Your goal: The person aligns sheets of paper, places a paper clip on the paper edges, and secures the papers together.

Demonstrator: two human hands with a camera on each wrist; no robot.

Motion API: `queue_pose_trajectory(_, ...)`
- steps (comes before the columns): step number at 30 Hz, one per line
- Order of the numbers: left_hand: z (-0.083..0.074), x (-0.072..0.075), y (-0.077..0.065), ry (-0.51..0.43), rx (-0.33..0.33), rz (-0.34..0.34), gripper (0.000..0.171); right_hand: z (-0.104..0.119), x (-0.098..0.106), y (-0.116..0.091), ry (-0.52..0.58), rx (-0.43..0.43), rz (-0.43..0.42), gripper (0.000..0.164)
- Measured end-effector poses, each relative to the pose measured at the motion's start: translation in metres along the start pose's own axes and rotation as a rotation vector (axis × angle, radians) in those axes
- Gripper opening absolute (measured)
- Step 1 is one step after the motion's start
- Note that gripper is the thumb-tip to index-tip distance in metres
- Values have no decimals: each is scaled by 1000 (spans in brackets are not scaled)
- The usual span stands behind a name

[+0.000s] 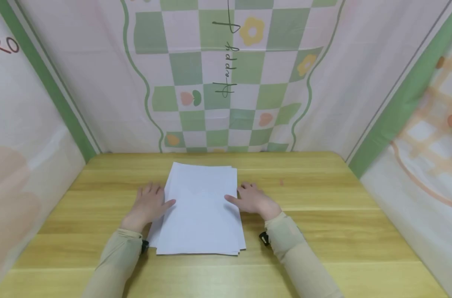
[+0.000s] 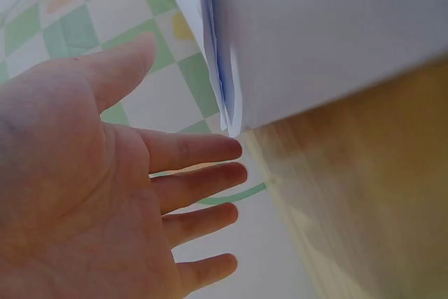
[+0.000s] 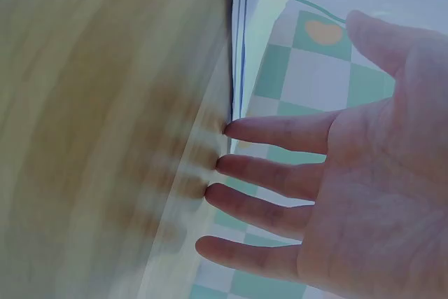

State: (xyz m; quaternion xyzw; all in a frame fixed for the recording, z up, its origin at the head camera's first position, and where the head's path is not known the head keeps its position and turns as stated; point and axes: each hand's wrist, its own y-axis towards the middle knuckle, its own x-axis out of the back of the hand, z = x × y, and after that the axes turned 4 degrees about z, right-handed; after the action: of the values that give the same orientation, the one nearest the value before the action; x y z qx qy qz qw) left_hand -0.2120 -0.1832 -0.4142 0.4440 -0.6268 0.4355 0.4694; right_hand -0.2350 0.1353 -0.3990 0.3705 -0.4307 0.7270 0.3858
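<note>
Shows palms in wrist views only: bare left hand (image 2: pixel 105 166), bare right hand (image 3: pixel 350 187), fingers straight. Misaligned rectangular white paper stack (image 1: pixel 201 211).

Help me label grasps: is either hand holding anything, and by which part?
Nothing is held: the left hand and right hand are open at opposite sides of the paper stack, gripping none of it.

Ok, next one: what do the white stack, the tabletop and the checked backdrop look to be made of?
White stack: matte paper, judging by the thin layered edges in both wrist views.
Tabletop: wood or wood-look laminate, smooth, with yellowish-brown grain; which, I can't tell.
Checked backdrop: probably dull printed fabric, given its soft creases, though thin plastic sheeting is possible.
</note>
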Motion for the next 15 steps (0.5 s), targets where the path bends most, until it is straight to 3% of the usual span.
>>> queue_pose_trajectory(9, 0, -2, 3, -36, 30, 81, 73, 2, -1, 4, 23, -7, -38, 73)
queue_pose_trajectory(15, -1, 0, 4, -64, 40, 99, 73, 5, 1, 4, 28, -24, -32, 70)
